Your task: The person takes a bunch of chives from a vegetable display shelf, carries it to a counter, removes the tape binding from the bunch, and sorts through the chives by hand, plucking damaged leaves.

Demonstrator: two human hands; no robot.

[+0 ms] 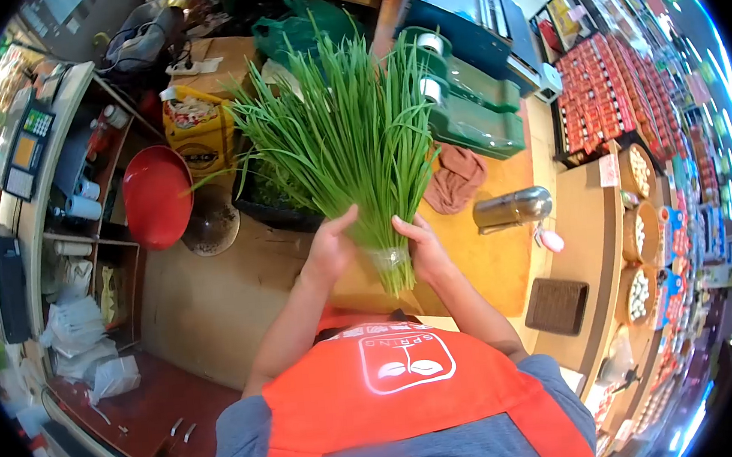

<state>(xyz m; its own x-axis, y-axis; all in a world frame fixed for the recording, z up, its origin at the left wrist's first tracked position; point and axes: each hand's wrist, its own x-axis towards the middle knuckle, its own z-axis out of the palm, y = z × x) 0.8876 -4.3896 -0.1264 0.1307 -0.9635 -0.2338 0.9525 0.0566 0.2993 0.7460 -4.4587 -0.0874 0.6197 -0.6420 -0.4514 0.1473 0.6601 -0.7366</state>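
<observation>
A large bunch of garlic chives (359, 143) fans out in front of me, its long leaves pointing away and its cut ends toward my apron. Clear tape or film (389, 258) wraps the stems near the base. My left hand (331, 247) closes on the left side of the stems, thumb on top and fingers partly hidden underneath. From the right, my right hand (422, 245) presses against the stems just beside the wrap, its thumb and fingers curled in. A black crate (274, 212) with more greens stands behind the bunch on the left.
Right of the bunch are a green tape dispenser (482, 116), a brown cloth (457, 178), a metal cylinder (512, 208) and a dark tray (557, 306) on the counter. A red bowl (157, 198) and yellow bag (199, 134) stand left. Baskets (642, 293) line the far right.
</observation>
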